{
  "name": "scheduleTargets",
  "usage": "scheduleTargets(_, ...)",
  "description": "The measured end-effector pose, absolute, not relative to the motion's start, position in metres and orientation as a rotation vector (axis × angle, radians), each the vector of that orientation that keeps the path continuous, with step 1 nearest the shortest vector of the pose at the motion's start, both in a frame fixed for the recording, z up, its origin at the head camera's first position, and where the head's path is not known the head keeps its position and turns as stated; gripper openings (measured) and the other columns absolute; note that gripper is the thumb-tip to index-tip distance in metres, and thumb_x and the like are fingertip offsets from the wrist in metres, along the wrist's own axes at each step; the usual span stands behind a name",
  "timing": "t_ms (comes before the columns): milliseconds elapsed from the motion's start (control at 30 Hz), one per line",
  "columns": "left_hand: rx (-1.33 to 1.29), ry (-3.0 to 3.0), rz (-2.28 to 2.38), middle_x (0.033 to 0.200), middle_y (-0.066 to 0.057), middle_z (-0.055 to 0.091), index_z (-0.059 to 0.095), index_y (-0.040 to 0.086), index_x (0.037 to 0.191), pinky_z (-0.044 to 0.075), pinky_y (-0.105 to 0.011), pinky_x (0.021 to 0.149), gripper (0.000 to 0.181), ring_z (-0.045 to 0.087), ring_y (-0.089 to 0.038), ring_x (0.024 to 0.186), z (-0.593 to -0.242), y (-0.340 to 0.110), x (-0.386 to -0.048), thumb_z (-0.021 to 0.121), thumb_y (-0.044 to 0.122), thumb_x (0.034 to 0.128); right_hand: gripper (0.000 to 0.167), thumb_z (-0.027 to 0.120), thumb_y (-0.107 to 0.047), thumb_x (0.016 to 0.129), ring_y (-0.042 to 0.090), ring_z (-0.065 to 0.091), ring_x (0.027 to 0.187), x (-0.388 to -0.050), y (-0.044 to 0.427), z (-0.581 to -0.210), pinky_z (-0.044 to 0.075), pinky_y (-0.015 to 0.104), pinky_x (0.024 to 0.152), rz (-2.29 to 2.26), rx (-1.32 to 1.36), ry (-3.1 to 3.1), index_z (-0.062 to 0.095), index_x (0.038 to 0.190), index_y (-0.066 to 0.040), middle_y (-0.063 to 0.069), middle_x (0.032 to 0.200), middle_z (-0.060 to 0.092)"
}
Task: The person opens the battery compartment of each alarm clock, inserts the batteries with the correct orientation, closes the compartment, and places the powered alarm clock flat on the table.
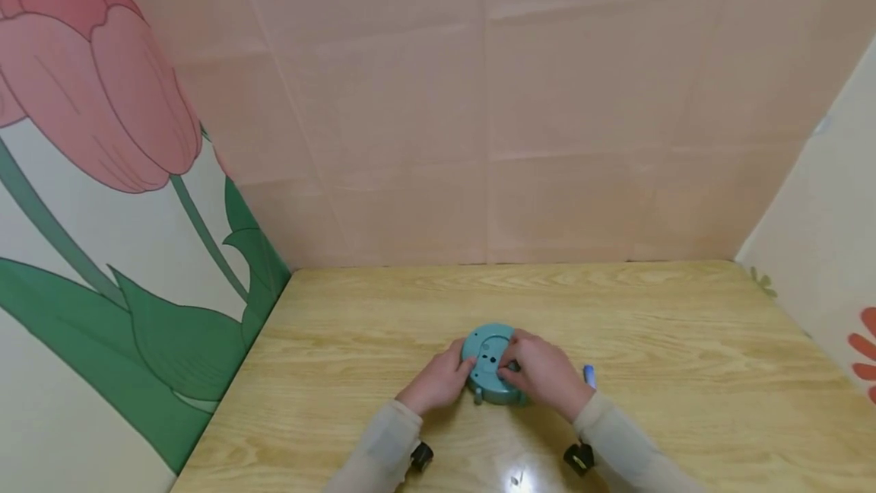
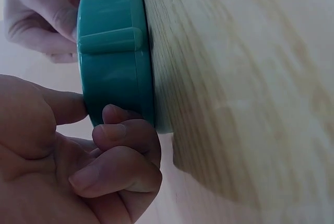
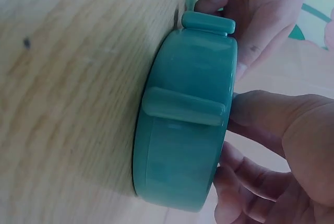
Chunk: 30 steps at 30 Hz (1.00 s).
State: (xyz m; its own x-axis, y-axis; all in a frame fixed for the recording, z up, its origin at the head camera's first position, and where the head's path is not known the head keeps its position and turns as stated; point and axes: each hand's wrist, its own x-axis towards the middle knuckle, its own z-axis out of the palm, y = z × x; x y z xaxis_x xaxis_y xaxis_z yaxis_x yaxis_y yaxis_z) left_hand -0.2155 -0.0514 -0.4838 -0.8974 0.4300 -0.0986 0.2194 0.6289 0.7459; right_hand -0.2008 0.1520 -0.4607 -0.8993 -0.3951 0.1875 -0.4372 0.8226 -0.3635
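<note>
A round teal device (image 1: pixel 489 380) lies flat on the wood-grain counter (image 1: pixel 342 348), in the lower middle of the head view, its upper face showing a curved recess and small dark holes near the centre. Of the two hands, the left hand (image 1: pixel 441 377) grips the device's left side, thumb on the upper face near the edge and the other fingers curled in against the rim. The right hand (image 1: pixel 544 373) reaches over the device's right side with bent fingers, thumb and forefinger close together at the recess; whether anything sits between those fingertips cannot be told. In the left wrist view the device appears edge-on at upper centre, a raised bar (image 2: pixel 111 41) crossing its glossy side; in the right wrist view it fills the middle, with a similar bar and a rounded knob-like piece (image 3: pixel 209 23) at its top. Just beside the right wrist, in the lower right of the head view, a small blue object (image 1: pixel 589 376) lies partly hidden. Pale sleeves (image 1: pixel 383 436) cover both forearms, and a small black unit (image 1: pixel 579 459) shows at each wrist. A creased pinkish sheet (image 1: pixel 493 97) fills the top, a tulip mural (image 1: pixel 116 90) the left, and red petals (image 1: pixel 864 345) mark the right edge.
</note>
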Motion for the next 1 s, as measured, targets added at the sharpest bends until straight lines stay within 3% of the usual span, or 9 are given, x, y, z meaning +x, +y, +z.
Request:
scheduleTargets(200, 0.54, 2.583, 1.132, 0.149, -0.023, 0.047, 0.034, -0.002, 0.151, 0.038, -0.051, 0.112, 0.052, 0.046, -0.035, 0.137, -0.4843, -0.0509, -0.2157, 0.039, 0.028, 0.1095, 0.006, 0.085, -0.021, 0.079, 0.022, 0.059, 0.092, -0.2021, 0.1539, -0.4618, 0.056, 0.038, 0.068, 0.497, 0.727, -2.812, 0.08, 0.078, -0.018, 0.006, 0.106, 0.069)
scheduleTargets(433, 0.538, 2.586, 1.127, 0.149, -0.023, 0.047, 0.034, -0.002, 0.151, 0.038, -0.051, 0.112, 0.052, 0.046, -0.035, 0.137, -0.4832, -0.0502, -0.2156, 0.039, 0.029, 0.1095, 0.004, 0.082, -0.011, 0.079, 0.04, 0.065, 0.109, -0.206, 0.155, -0.4623, 0.056, 0.053, 0.083, 0.547, 0.828, -2.801, 0.081, 0.077, -0.014, 0.021, 0.118, 0.069)
scheduleTargets(500, 0.537, 2.587, 1.131, 0.148, -0.022, 0.048, 0.035, -0.002, 0.151, 0.038, -0.051, 0.111, 0.051, 0.046, -0.035, 0.137, -0.4837, -0.0502, -0.2154, 0.039, 0.028, 0.1095, 0.006, 0.081, -0.009, 0.078, 0.039, 0.065, 0.111, -0.2065, 0.1538, -0.4616, 0.057, 0.051, 0.083, 0.521, 0.851, -2.81, 0.08, 0.077, -0.015, 0.021, 0.117, 0.069)
scheduleTargets(633, 0.541, 2.599, 1.132, 0.147, -0.022, 0.049, 0.035, -0.001, 0.151, 0.04, -0.051, 0.11, 0.05, 0.048, -0.035, 0.136, -0.4854, -0.0505, -0.2151, 0.039, 0.027, 0.1095, 0.011, 0.078, -0.006, 0.076, 0.033, 0.068, 0.105, -0.2082, 0.15, -0.4595, 0.058, 0.047, 0.081, 0.435, 0.91, -2.789, 0.078, 0.071, -0.016, 0.01, 0.099, 0.076)
scheduleTargets(733, 0.546, 2.607, 1.128, 0.147, -0.022, 0.05, 0.035, -0.001, 0.151, 0.04, -0.051, 0.11, 0.05, 0.049, -0.035, 0.135, -0.4865, -0.0506, -0.2155, 0.039, 0.027, 0.1096, 0.016, 0.076, -0.005, 0.074, 0.02, 0.067, 0.082, -0.2087, 0.1482, -0.4577, 0.058, 0.039, 0.074, 0.398, 0.936, -2.787, 0.074, 0.065, -0.017, -0.004, 0.076, 0.072)
scheduleTargets(833, 0.55, 2.611, 1.118, 0.147, -0.022, 0.05, 0.034, 0.0, 0.151, 0.041, -0.05, 0.11, 0.05, 0.049, -0.035, 0.135, -0.4873, -0.0505, -0.2159, 0.039, 0.027, 0.1097, 0.021, 0.075, -0.004, 0.072, 0.007, 0.05, 0.066, -0.2084, 0.1475, -0.4568, 0.053, 0.034, 0.069, 0.384, 0.946, -2.79, 0.069, 0.06, -0.019, -0.013, 0.065, 0.058)
scheduleTargets(900, 0.558, 2.616, 1.114, 0.146, -0.022, 0.05, 0.034, 0.0, 0.151, 0.041, -0.05, 0.11, 0.05, 0.05, -0.035, 0.135, -0.4876, -0.0508, -0.2161, 0.039, 0.026, 0.1097, 0.023, 0.074, -0.003, 0.072, 0.003, 0.043, 0.062, -0.2083, 0.147, -0.4566, 0.054, 0.036, 0.073, 0.388, 0.947, -2.79, 0.066, 0.058, -0.019, -0.014, 0.063, 0.052)
scheduleTargets(1000, 0.561, 2.625, 1.103, 0.146, -0.022, 0.051, 0.034, 0.0, 0.152, 0.041, -0.05, 0.11, 0.049, 0.05, -0.034, 0.134, -0.4877, -0.0509, -0.2157, 0.038, 0.026, 0.1098, 0.024, 0.075, -0.002, 0.072, 0.002, 0.05, 0.062, -0.2083, 0.1458, -0.4563, 0.055, 0.047, 0.089, 0.406, 0.952, -2.788, 0.066, 0.057, -0.019, -0.014, 0.062, 0.055)
